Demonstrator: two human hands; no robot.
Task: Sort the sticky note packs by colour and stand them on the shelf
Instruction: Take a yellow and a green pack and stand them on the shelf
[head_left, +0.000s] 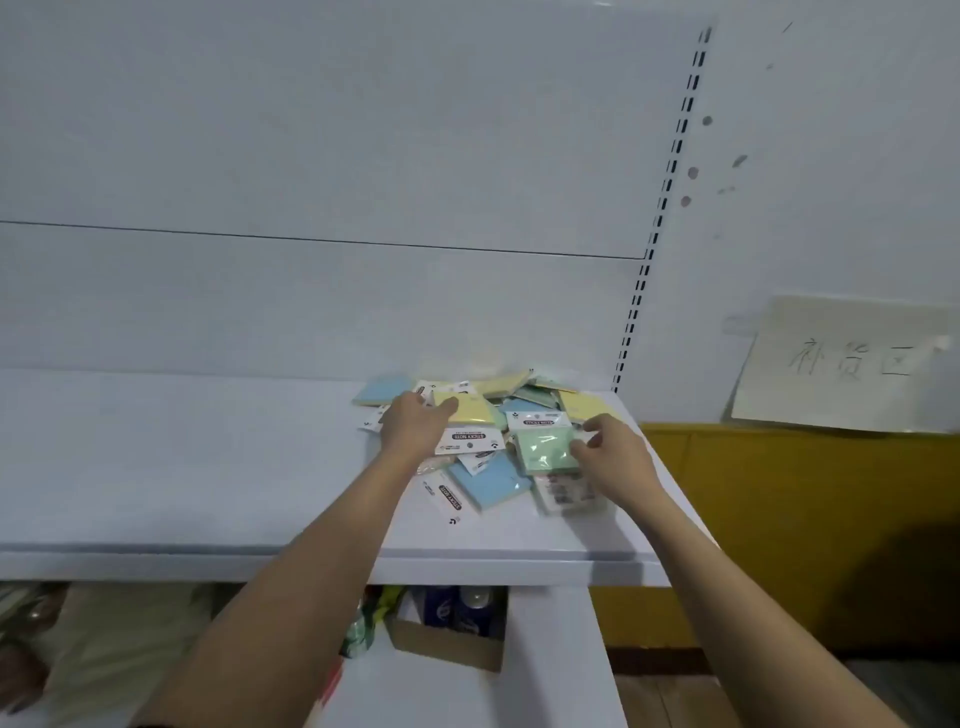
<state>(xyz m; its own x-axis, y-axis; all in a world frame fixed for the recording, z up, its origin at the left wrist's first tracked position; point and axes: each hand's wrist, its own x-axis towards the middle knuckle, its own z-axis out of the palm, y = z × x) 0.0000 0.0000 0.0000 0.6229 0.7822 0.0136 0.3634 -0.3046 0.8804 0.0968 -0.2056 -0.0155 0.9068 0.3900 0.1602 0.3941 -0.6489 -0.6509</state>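
Sticky note packs (483, 431): all dumped in one messy heap at the right end of the white shelf (182, 457), up against the back panel, nothing stood up so far.
Left hand (413, 423): reaching into the left side of the heap, palm down, fingers bent over the top edge of a yellow pack (467, 408). Grip looks curled onto it, but honestly can't tell if it's really pinching or just resting there.
Right hand (615, 452): at the right side of the heap, fingers loosely spread, thumb and fingertips touching the right edge of a green pack (545, 449). Doesn't look clamped tight.
Yellow pack: lying flat near the middle of the heap, white header card (467, 441) reading STICKY NOTE just in front of it.
Green pack: in shiny wrap, front right of the heap, its white header toward the back panel.
Blue pack (491, 483): front edge of the heap, between the two forearms, lying flat and tilted.
Another blue pack (379, 389): back left corner of the heap, just beyond the left hand.
More yellow packs (584, 405): back right of the heap, near the slotted upright (660, 218).
Paper sign (847, 364): on the wall, well right of the heap, handwriting too faint to read.
Cardboard box (447, 639): below the shelf, under the heap.
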